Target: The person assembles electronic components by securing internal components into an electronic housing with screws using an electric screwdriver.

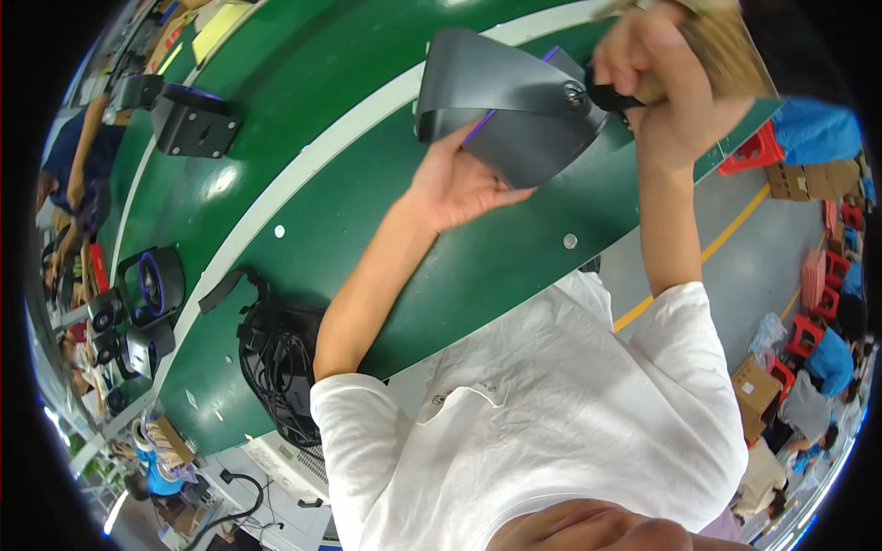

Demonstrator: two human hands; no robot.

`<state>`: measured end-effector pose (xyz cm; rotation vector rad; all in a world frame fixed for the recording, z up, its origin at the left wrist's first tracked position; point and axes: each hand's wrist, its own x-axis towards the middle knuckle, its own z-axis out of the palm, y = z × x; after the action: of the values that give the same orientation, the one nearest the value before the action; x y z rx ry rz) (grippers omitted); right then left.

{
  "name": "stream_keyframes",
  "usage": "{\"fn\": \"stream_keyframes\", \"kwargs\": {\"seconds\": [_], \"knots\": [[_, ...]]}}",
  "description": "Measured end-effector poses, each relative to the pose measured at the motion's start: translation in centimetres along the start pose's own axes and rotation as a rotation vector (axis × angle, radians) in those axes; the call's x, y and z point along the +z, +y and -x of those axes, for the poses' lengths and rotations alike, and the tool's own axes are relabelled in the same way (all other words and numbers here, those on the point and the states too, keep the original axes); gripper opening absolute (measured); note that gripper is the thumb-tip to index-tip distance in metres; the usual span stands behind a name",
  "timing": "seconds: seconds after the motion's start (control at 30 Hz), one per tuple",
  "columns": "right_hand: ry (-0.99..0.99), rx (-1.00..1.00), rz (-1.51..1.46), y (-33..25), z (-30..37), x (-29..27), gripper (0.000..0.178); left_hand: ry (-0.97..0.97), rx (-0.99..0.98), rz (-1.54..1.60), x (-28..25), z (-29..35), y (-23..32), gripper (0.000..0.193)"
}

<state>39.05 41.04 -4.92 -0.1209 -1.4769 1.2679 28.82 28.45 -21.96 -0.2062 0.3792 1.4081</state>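
A dark grey wedge-shaped housing (514,115) with a purple strip (481,129) sits in front of the person over the near part of the green bench (413,275); whether it touches the bench top, I cannot tell. The left hand (461,188) holds it with a broad, cupped grip along its near side. By the narrow end, beside a round metal fitting (575,95), the right hand (675,87) is curled round a black part (610,97); blur hides whether that part is joined to the housing. A blurred brown object (726,55) overlaps the view around the right hand, and together they block sight of what lies behind.

A small pale disc (571,241) lies near the bench's edge below the housing, and a white disc (279,231) lies farther left. Next to the left forearm is a heap of black gear with cables (280,363). Beyond the white dividing strip (285,174) stand another grey housing (195,124) and a purple-ringed unit (161,285). Off to the right, across the floor, are a red stool (753,150), a cardboard box (756,395) and a co-worker in blue (831,363).
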Motion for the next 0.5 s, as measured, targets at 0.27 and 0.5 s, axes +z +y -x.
{"fn": "stream_keyframes", "kwargs": {"seconds": [0.27, 0.5], "knots": [[-0.026, 0.192, 0.027, 7.3, 6.1, -7.5, 0.085, 0.654, 0.946, -1.065, 1.6, 1.9, 17.6, 0.067], [-0.193, 0.301, -0.026, 8.9, 9.0, -5.7, 0.077, 1.320, 0.251, -1.930, -7.4, 18.0, 37.5, 0.077]]}}
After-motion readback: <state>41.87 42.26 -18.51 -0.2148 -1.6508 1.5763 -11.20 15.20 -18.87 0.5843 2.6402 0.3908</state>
